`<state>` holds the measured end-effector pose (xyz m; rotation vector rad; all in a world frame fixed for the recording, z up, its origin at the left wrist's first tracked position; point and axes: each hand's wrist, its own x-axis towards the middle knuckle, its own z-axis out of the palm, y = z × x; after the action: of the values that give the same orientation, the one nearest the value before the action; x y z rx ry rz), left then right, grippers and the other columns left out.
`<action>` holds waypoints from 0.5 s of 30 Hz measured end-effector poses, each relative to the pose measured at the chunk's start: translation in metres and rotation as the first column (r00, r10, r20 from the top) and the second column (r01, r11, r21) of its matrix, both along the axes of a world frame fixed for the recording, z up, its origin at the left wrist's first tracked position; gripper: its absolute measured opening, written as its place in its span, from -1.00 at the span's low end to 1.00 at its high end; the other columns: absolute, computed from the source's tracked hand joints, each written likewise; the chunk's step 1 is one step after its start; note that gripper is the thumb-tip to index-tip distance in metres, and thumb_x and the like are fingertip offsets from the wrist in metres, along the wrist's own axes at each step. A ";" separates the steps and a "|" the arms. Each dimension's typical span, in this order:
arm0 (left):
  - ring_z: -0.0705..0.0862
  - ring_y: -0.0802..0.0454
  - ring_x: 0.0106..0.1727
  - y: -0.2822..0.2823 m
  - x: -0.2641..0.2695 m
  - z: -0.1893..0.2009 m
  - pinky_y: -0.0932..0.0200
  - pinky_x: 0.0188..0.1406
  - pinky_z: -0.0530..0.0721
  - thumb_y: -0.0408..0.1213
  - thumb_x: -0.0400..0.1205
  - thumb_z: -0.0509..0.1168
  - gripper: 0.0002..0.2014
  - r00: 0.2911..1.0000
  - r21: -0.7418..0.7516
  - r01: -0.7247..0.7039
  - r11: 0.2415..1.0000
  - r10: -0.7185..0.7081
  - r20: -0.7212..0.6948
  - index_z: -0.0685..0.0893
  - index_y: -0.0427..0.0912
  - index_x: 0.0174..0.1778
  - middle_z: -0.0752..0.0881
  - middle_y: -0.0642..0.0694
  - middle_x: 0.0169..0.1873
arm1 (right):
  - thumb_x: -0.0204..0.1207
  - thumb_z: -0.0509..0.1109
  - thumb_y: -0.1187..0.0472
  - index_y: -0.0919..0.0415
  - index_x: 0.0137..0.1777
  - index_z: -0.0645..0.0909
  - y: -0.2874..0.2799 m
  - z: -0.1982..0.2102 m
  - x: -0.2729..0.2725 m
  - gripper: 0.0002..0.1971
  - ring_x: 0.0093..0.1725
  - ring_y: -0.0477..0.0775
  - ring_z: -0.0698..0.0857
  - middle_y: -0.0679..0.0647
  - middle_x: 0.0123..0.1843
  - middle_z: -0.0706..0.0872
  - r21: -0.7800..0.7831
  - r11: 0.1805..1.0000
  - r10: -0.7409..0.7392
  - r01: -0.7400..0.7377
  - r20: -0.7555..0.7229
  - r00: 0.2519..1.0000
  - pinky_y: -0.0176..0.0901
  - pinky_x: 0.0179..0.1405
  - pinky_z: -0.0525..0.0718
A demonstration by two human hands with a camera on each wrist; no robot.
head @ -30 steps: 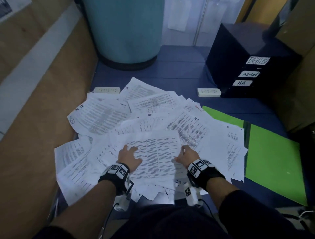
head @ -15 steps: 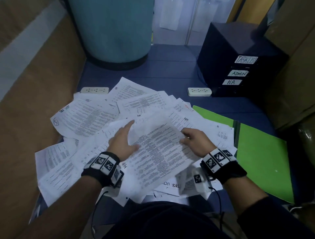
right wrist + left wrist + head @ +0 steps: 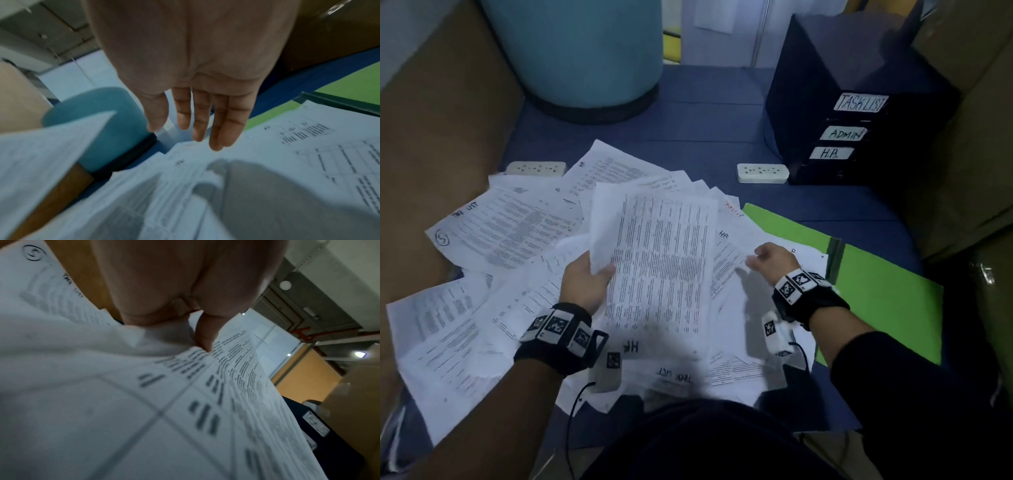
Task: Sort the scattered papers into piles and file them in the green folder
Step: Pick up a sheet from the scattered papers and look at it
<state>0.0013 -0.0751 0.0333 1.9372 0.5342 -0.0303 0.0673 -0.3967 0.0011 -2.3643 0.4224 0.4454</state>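
Many printed white sheets (image 3: 503, 236) lie fanned over a blue surface. My left hand (image 3: 589, 277) grips one printed sheet (image 3: 661, 260) by its left edge and holds it lifted above the pile; in the left wrist view the thumb (image 3: 203, 332) presses on that sheet (image 3: 185, 402). My right hand (image 3: 770, 260) hovers open over the papers to the right of the lifted sheet, fingers (image 3: 218, 123) straight and holding nothing. The open green folder (image 3: 887, 291) lies at the right, its left side partly under papers.
A dark drawer unit (image 3: 852, 109) labelled TASKLIST, ADMIN and H.R. stands at the back right. Two white power strips (image 3: 763, 173) (image 3: 536, 168) lie behind the papers. A large teal cylinder (image 3: 575, 54) stands at the back. Brown panels flank both sides.
The sheet held by both hands has risen higher and turned upright. My right hand has let go of it and moved right; my left hand alone holds it now.
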 end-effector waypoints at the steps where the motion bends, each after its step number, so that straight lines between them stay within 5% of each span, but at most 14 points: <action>1: 0.66 -0.17 -0.04 -0.002 -0.002 0.000 -0.02 -0.01 0.65 -0.37 0.64 0.29 -0.74 1.000 0.004 -0.017 1.000 0.017 0.001 0.63 -0.28 0.25 0.70 -0.17 -0.04 | 0.46 0.50 0.02 0.21 0.35 0.53 0.001 -0.004 0.004 -0.49 0.28 0.19 0.59 0.17 0.34 0.62 -0.047 0.998 0.037 -0.039 -0.037 0.999 -0.12 0.21 0.51; 3: 0.63 -0.14 -0.21 -0.004 -0.005 -0.001 0.12 -0.26 0.60 -0.38 0.63 0.28 -0.86 1.000 0.067 -0.027 0.997 0.027 -0.003 0.64 -0.30 0.08 0.67 -0.19 -0.20 | 0.34 0.50 -0.19 0.24 0.44 0.42 0.006 -0.014 0.015 -0.23 0.38 0.25 0.51 0.20 0.40 0.53 -0.123 0.986 0.102 -0.113 -0.095 0.990 -0.01 0.24 0.48; 5: 0.57 -0.07 -0.33 -0.007 -0.010 0.000 0.21 -0.40 0.49 -0.39 0.61 0.28 -0.93 0.999 0.118 -0.050 0.992 0.051 -0.009 0.60 -0.33 -0.07 0.61 -0.17 -0.31 | -0.02 0.37 -0.59 0.25 0.34 0.43 0.011 -0.028 0.024 0.09 0.31 0.26 0.51 0.20 0.30 0.54 -0.194 0.967 0.150 -0.168 -0.104 0.983 0.03 0.04 0.46; 6: 0.57 -0.06 -0.34 -0.007 -0.012 0.000 0.21 -0.41 0.49 -0.39 0.61 0.28 -0.95 0.997 0.125 -0.071 0.990 0.073 -0.014 0.59 -0.31 -0.08 0.61 -0.15 -0.33 | -0.08 0.36 -0.63 0.24 0.31 0.43 0.012 -0.039 0.028 0.12 0.29 0.26 0.50 0.20 0.28 0.54 -0.218 0.959 0.160 -0.179 -0.100 0.982 0.04 0.00 0.45; 9: 0.67 -0.18 -0.16 -0.006 -0.019 -0.001 -0.04 -0.21 0.70 -0.35 0.62 0.30 -0.93 0.989 0.111 -0.135 0.985 0.140 -0.041 0.58 -0.17 -0.02 0.70 -0.20 -0.16 | 0.29 0.58 -0.17 0.20 0.36 0.41 0.017 -0.050 0.029 -0.25 0.31 0.29 0.44 0.19 0.30 0.47 -0.253 0.957 0.133 -0.139 -0.040 0.990 0.12 0.10 0.52; 12: 0.70 -0.28 -0.03 -0.006 -0.027 -0.004 -0.23 0.01 0.71 -0.33 0.61 0.31 -0.91 0.981 0.127 -0.169 0.977 0.179 -0.070 0.59 -0.12 0.00 0.73 -0.28 -0.03 | 0.46 0.52 0.13 0.21 0.35 0.42 0.014 -0.051 0.033 -0.48 0.29 0.27 0.49 0.20 0.27 0.49 -0.172 0.975 0.138 -0.144 -0.045 0.989 0.06 0.13 0.55; 15: 0.69 -0.31 0.00 -0.011 -0.032 -0.004 -0.22 0.03 0.69 -0.34 0.61 0.32 -0.92 0.979 0.146 -0.178 0.973 0.190 -0.072 0.58 -0.14 -0.02 0.72 -0.31 -0.03 | 0.55 0.31 0.40 0.26 0.07 0.51 0.008 -0.041 0.033 -0.87 -0.20 0.13 0.58 0.16 -0.06 0.56 0.042 0.994 0.099 -0.102 0.063 0.993 -0.21 -0.33 0.46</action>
<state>-0.0303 -0.0858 0.0293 2.0204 0.7897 0.0437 0.1004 -0.3882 -0.0403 -2.3564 0.2632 0.4241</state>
